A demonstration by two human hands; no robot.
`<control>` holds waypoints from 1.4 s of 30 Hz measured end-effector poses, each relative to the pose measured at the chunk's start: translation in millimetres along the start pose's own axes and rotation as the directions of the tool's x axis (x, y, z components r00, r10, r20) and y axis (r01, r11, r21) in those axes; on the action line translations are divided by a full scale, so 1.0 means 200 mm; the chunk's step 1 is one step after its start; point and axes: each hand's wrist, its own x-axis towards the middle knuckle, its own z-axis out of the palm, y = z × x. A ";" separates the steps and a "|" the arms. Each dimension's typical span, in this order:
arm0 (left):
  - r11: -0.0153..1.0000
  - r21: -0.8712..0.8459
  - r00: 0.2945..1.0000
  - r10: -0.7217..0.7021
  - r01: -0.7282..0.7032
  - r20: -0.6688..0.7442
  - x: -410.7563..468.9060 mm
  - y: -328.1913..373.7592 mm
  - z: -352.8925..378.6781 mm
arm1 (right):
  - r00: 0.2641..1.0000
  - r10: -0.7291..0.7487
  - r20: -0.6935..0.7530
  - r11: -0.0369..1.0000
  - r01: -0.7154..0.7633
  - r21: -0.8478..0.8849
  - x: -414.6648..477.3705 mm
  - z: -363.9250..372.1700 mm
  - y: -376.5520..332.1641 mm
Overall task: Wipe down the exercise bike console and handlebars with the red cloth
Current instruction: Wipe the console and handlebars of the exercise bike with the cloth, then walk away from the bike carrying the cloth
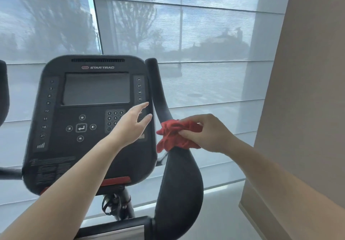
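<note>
The black exercise bike console (pixel 89 120) fills the left half of the view, its grey screen (pixel 97 89) above a keypad. The right handlebar (pixel 158 94) curves up beside it and widens into a padded rest (pixel 179 187) below. A crumpled red cloth (pixel 173 135) is bunched around the handlebar where it narrows. My right hand (pixel 205 133) pinches the cloth from the right. My left hand (pixel 132 126) hovers in front of the console's right side, fingers apart and stretched toward the handlebar, holding nothing.
The left handlebar (pixel 3 94) shows at the left edge. A window with translucent blinds (pixel 205 43) spans the background. A beige wall (pixel 308 109) stands close on the right. The bike's stem and a black strap (pixel 113 204) sit below the console.
</note>
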 end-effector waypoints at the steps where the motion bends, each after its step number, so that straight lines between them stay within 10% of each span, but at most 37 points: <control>1: 1.000 -0.007 1.000 -0.023 0.023 0.005 -0.01 0.00 -0.02 | 1.000 -0.028 -0.001 0.999 0.028 -0.039 -0.02 0.00 -0.01; 9: 0.983 -0.011 0.982 -0.185 0.186 0.034 -0.27 0.04 -0.06 | 0.950 -0.261 0.173 0.850 0.311 -0.424 -0.17 0.10 -0.07; 24: 0.918 0.093 0.921 -0.389 0.386 0.014 -0.61 0.10 0.00 | 0.886 -0.385 0.259 0.838 0.453 -0.303 -0.51 0.09 -0.08; 42: 0.999 0.010 0.999 0.030 -0.030 0.010 -0.94 0.96 0.52 | 0.968 0.246 -0.052 0.967 -0.242 0.076 -1.33 -0.41 0.45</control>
